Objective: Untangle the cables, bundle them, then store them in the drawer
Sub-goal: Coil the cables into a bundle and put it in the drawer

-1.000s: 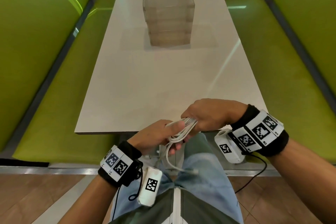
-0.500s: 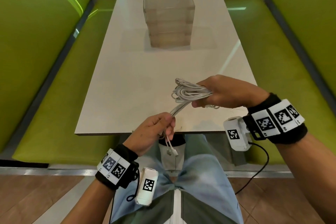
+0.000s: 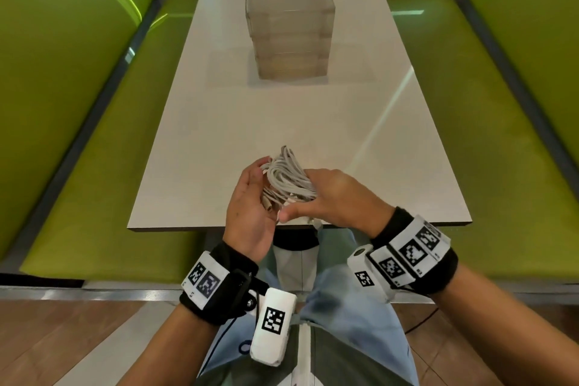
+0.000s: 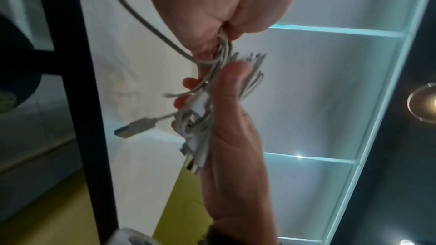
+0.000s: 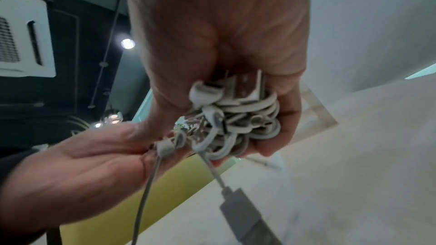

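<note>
A bundle of white cables (image 3: 288, 178) hangs just above the near edge of the white table (image 3: 219, 135). My right hand (image 3: 335, 197) has its fingers curled round the coils (image 5: 247, 118) from the right. My left hand (image 3: 250, 207) stands palm inward on the left side, thumb and fingertips pinching the bundle (image 4: 200, 118). A USB plug (image 4: 134, 128) dangles loose from the bundle, also seen hanging in the right wrist view (image 5: 240, 208). The clear drawer unit (image 3: 289, 28) stands shut at the far middle of the table.
Green bench seats (image 3: 94, 166) run along both sides of the table. The table's near edge (image 3: 297, 225) lies right under my hands. My lap and a wooden floor (image 3: 62, 338) are below.
My right hand lifted the coiled bundle over the table, then drew it back toward me. My left hand rose from below the table edge and closed in on the bundle's left side.
</note>
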`<state>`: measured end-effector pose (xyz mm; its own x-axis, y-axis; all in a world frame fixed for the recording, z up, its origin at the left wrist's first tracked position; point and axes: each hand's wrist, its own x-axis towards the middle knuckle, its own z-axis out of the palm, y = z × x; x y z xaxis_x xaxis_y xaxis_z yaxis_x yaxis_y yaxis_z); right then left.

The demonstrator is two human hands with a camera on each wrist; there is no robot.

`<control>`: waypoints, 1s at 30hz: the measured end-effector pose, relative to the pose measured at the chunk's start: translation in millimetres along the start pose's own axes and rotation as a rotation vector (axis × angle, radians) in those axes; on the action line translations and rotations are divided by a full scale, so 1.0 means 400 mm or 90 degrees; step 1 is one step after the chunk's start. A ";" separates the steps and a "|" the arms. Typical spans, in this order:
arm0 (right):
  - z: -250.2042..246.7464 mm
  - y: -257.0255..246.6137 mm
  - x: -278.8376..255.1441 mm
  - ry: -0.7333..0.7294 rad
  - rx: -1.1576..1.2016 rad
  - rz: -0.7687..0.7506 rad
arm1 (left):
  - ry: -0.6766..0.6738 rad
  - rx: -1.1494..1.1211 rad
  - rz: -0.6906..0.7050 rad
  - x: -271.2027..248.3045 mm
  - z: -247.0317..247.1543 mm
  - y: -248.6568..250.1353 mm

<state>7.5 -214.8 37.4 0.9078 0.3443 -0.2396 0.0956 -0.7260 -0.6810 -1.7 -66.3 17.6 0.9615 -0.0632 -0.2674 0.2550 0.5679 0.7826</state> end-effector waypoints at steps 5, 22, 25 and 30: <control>0.002 -0.008 0.019 0.029 0.029 0.002 | 0.060 -0.071 -0.036 0.001 -0.005 0.002; 0.033 -0.022 0.011 -0.155 0.187 -0.021 | 0.044 0.107 -0.031 -0.006 0.006 0.018; 0.033 -0.023 0.003 -0.190 0.264 -0.044 | 0.026 0.111 -0.033 -0.009 0.004 0.024; 0.040 -0.016 -0.001 -0.177 0.323 -0.075 | 0.001 0.113 -0.028 -0.014 0.009 0.024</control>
<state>0.0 -200.8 31.0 0.7552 0.5984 -0.2673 -0.0800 -0.3207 -0.9438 -4.4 -63.4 28.8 0.9487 -0.0835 -0.3050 0.3116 0.4104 0.8570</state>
